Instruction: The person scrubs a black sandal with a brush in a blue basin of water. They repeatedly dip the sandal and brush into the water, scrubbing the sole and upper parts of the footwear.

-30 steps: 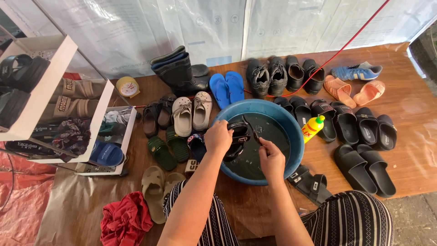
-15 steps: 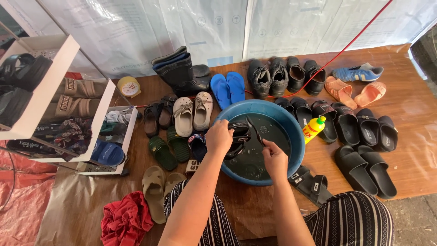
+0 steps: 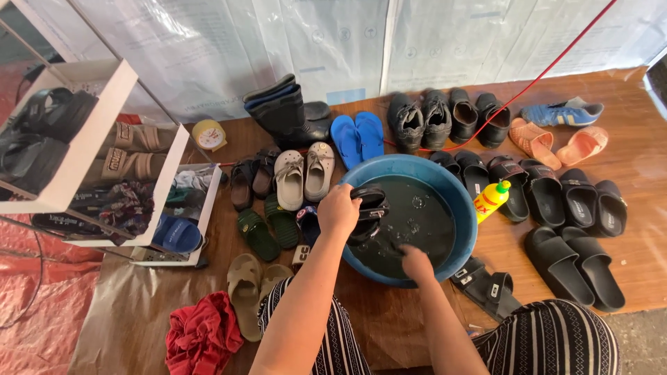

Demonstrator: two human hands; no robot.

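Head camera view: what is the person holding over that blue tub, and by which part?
The left hand grips a black sandal by its near end, above the blue basin. The right hand is at the water; what it holds cannot be told.

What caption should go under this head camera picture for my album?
Left hand holds a black sandal over dark water in a blue basin, right hand dips in, many shoes lie around.

My left hand (image 3: 338,210) grips a wet, glossy black rubber sandal (image 3: 368,208) over the smooth blue plastic basin (image 3: 445,182); beneath lies brown, matt paper sheeting (image 3: 132,312), with crumpled red cloth (image 3: 201,337) near left
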